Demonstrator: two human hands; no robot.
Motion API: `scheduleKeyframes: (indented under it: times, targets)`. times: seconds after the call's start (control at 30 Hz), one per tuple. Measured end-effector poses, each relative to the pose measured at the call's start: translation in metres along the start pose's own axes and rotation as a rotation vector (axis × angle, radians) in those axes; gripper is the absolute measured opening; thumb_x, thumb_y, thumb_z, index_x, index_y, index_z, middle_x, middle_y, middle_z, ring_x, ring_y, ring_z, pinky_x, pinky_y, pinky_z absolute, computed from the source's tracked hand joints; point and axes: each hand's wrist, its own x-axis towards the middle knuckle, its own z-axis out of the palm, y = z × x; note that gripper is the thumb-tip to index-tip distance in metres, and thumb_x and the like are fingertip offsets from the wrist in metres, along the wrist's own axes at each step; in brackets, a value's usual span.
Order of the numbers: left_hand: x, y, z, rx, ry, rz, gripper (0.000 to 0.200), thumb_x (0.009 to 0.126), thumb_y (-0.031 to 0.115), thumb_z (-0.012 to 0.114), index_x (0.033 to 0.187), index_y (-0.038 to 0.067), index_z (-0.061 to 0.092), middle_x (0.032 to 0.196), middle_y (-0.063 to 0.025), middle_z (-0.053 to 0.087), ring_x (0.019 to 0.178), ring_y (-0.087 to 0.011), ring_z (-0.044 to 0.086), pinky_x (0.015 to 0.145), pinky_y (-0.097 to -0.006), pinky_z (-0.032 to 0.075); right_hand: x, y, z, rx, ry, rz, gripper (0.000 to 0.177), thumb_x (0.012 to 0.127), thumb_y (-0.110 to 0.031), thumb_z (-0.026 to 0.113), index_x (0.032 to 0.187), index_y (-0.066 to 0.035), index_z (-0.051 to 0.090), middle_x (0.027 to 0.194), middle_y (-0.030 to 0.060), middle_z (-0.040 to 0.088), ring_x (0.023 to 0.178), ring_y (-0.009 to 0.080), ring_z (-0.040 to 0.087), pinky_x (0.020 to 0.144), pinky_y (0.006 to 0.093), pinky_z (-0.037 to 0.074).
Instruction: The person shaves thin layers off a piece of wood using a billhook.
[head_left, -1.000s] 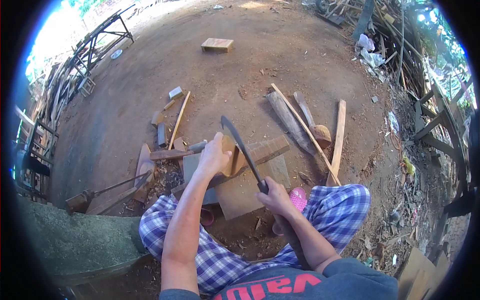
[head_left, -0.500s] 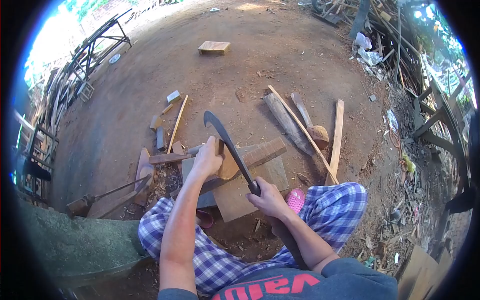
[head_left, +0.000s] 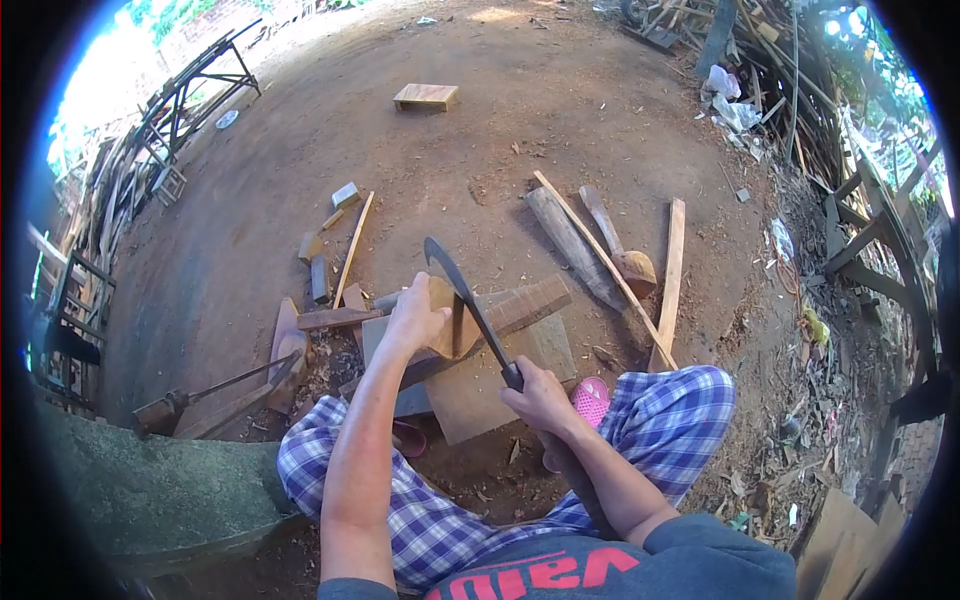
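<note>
My left hand (head_left: 415, 318) is closed on the far side of a wooden block (head_left: 453, 335), which it steadies on a low wooden work surface (head_left: 480, 395). In my right hand (head_left: 540, 398) is the dark handle of a machete (head_left: 466, 292); the handle runs back under my forearm. Its curved, hooked blade points up and away, right at the block's right face in this view. Behind the blade a thick notched beam (head_left: 530, 305) lies across the work surface. My left fingertips are partly hidden behind the block.
A mallet (head_left: 632, 270), a log (head_left: 570, 240) and long strips lie to the right. At left are a frame saw (head_left: 215, 392), small offcuts (head_left: 320, 278) and a thin stick (head_left: 357, 235). A wooden block (head_left: 426, 96) sits farther out on the dirt. A green concrete slab (head_left: 160, 490) borders my left knee.
The machete blade has shifted slightly right and down, its tip lower than before. My right hand has moved a little to the right; my left hand stays on the block.
</note>
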Motion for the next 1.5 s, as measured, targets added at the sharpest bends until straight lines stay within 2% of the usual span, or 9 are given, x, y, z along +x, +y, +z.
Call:
scheduleKeyframes:
  times: [0.23,0.57,0.67,0.77,0.9,0.97,1.1,1.33,1.5]
  targets:
    - [0.000,-0.004,0.002,-0.019,0.032,-0.006,0.052,0.080,0.019,0.073,0.119,-0.001,0.046,0.116,-0.0289,0.060,0.116,-0.0441,0.055,0.097,-0.0472,0.045,-0.020,-0.043,-0.039,0.164,0.009,0.018,0.033,0.081,-0.026,0.067,0.099,-0.002,0.053,0.078,0.0251,0.062,0.078,0.0457,0.062,0.070,0.0491,0.048]
    - [-0.007,0.012,-0.005,0.021,-0.043,-0.025,0.056,0.082,0.015,0.071,0.127,-0.003,0.042,0.122,-0.0308,0.058,0.118,-0.0442,0.054,0.099,-0.0467,0.044,0.001,0.008,0.001,0.030,0.004,-0.017,0.035,0.078,-0.025,0.066,0.100,-0.002,0.053,0.084,0.0279,0.063,0.085,0.0496,0.060,0.073,0.0536,0.047]
    - [-0.004,0.005,0.002,-0.002,-0.033,0.018,0.055,0.082,0.016,0.071,0.126,-0.002,0.043,0.121,-0.0307,0.058,0.118,-0.0444,0.054,0.098,-0.0472,0.044,-0.002,0.008,-0.007,0.077,0.030,-0.055,0.033,0.080,-0.025,0.067,0.098,-0.001,0.052,0.077,0.0221,0.064,0.074,0.0404,0.065,0.066,0.0474,0.049]
    - [0.000,0.001,0.002,-0.008,-0.021,0.003,0.055,0.083,0.016,0.071,0.126,-0.001,0.042,0.121,-0.0308,0.058,0.118,-0.0446,0.054,0.098,-0.0475,0.044,-0.012,-0.024,-0.037,0.449,-0.124,0.049,0.029,0.084,-0.023,0.069,0.095,-0.001,0.053,0.067,0.0037,0.056,0.061,0.0106,0.057,0.054,0.0292,0.046]
    - [0.000,0.006,-0.002,0.008,-0.034,0.000,0.054,0.083,0.016,0.071,0.125,-0.001,0.042,0.121,-0.0307,0.058,0.118,-0.0441,0.054,0.098,-0.0477,0.044,-0.015,-0.032,-0.035,0.330,-0.066,0.033,0.031,0.083,-0.024,0.069,0.096,-0.001,0.053,0.068,0.0088,0.059,0.062,0.0179,0.061,0.056,0.0339,0.048]
    - [-0.002,0.006,-0.001,0.036,-0.067,-0.012,0.054,0.083,0.016,0.071,0.125,-0.002,0.042,0.121,-0.0306,0.058,0.118,-0.0439,0.054,0.098,-0.0476,0.044,-0.002,-0.007,-0.011,0.162,-0.007,0.000,0.032,0.081,-0.025,0.067,0.097,-0.001,0.053,0.073,0.0177,0.063,0.068,0.0320,0.066,0.063,0.0426,0.050]
    - [-0.005,0.003,-0.002,-0.043,-0.017,-0.032,0.055,0.082,0.017,0.071,0.124,-0.002,0.042,0.121,-0.0305,0.058,0.118,-0.0436,0.054,0.098,-0.0472,0.044,0.006,0.011,0.005,0.056,-0.010,-0.012,0.033,0.081,-0.028,0.064,0.099,-0.003,0.053,0.083,0.0268,0.064,0.084,0.0474,0.062,0.073,0.0527,0.047]
    - [-0.002,-0.003,0.005,-0.013,0.039,0.019,0.055,0.081,0.015,0.071,0.125,-0.002,0.043,0.121,-0.0306,0.058,0.118,-0.0435,0.054,0.097,-0.0473,0.045,-0.017,-0.033,-0.028,0.132,-0.014,0.037,0.034,0.081,-0.029,0.065,0.099,-0.003,0.052,0.085,0.0267,0.064,0.084,0.0466,0.063,0.074,0.0517,0.048]
    - [-0.002,0.004,-0.003,-0.022,-0.058,-0.045,0.058,0.081,0.016,0.072,0.128,-0.002,0.042,0.123,-0.0305,0.057,0.119,-0.0430,0.054,0.098,-0.0459,0.045,0.001,-0.012,-0.002,-0.074,0.003,0.023,0.030,0.082,-0.024,0.060,0.102,-0.003,0.051,0.086,0.0275,0.065,0.086,0.0476,0.063,0.076,0.0542,0.047]
